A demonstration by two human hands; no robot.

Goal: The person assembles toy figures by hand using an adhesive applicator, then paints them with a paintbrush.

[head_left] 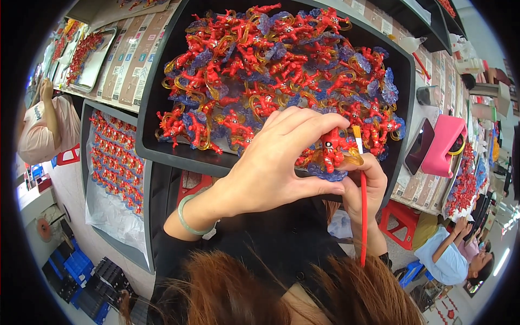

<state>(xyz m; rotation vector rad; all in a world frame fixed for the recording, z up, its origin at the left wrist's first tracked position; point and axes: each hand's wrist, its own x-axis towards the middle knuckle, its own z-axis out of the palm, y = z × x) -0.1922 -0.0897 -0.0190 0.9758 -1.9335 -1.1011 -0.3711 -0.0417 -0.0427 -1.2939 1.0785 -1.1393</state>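
Observation:
My left hand [271, 162], with a pale green bangle on its wrist, pinches a small red figurine [331, 154] between its fingers and thumb. The figurine stands roughly upright, with a translucent blue base and a yellow swirl at its side. Around a paintbrush [363, 216] with a red handle, my right hand [368, 187] is closed. The brush points up and away, its tan bristles beside the figurine; whether they touch it I cannot tell. Both hands are over the near edge of a large black tray [149, 116] heaped with similar red figurines [238, 124].
At lower left, a second tray [86, 179] holds rows of figurines on white sheeting. To the right lie a dark phone [420, 145], a pink stand [445, 146] and a small cup [428, 96]. Other people sit at far left and far right. A red stool [400, 223] stands below the table.

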